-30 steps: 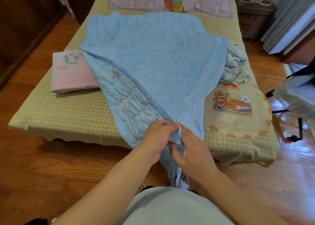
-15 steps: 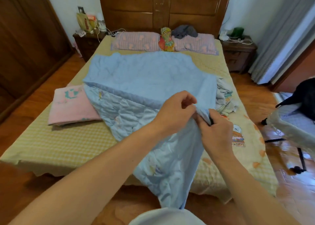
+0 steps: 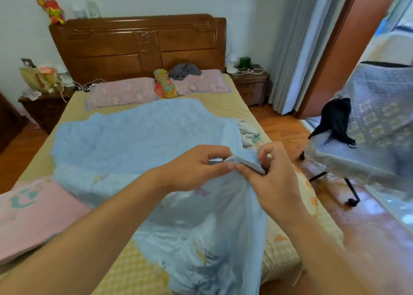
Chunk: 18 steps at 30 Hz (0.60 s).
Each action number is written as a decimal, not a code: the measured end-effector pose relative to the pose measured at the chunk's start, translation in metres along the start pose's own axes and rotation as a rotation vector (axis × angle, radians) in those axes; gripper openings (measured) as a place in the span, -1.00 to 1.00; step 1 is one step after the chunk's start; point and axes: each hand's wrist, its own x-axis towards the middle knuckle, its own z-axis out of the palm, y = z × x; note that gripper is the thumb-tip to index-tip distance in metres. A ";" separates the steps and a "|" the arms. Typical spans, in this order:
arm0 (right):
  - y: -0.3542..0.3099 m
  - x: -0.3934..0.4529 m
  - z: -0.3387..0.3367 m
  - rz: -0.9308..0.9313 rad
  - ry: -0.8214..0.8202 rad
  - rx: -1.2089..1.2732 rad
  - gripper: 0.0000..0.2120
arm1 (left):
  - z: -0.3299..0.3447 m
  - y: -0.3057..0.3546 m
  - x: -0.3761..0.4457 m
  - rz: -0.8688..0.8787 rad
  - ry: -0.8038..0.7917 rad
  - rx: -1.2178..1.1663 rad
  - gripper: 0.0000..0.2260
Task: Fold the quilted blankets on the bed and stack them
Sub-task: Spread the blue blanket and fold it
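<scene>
A light blue quilted blanket [image 3: 138, 133] lies spread over the yellow checked bed [image 3: 225, 106], and its near part hangs down in front of me. My left hand [image 3: 196, 167] and my right hand [image 3: 272, 171] both pinch one raised corner of the blue blanket, held up above the bed's right half. A pink folded blanket [image 3: 38, 216] rests flat at the bed's left edge. A crumpled pale blanket [image 3: 249, 134] sits at the bed's right edge, partly hidden behind the blue one.
Two pink pillows [image 3: 123, 92] and a floral cushion [image 3: 165, 84] lie by the wooden headboard [image 3: 138, 46]. Nightstands [image 3: 250, 84] flank the bed. A covered wheeled chair [image 3: 368, 138] with a black garment stands on the wooden floor to the right.
Both hands have lifted the blue blanket's corner up and away from me, to the right. The view has tilted up, so the headboard and wall now show.
</scene>
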 end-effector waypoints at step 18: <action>-0.035 -0.018 0.065 0.308 0.435 -0.028 -0.78 | -0.048 -0.049 0.038 0.359 -0.301 -0.116 -0.87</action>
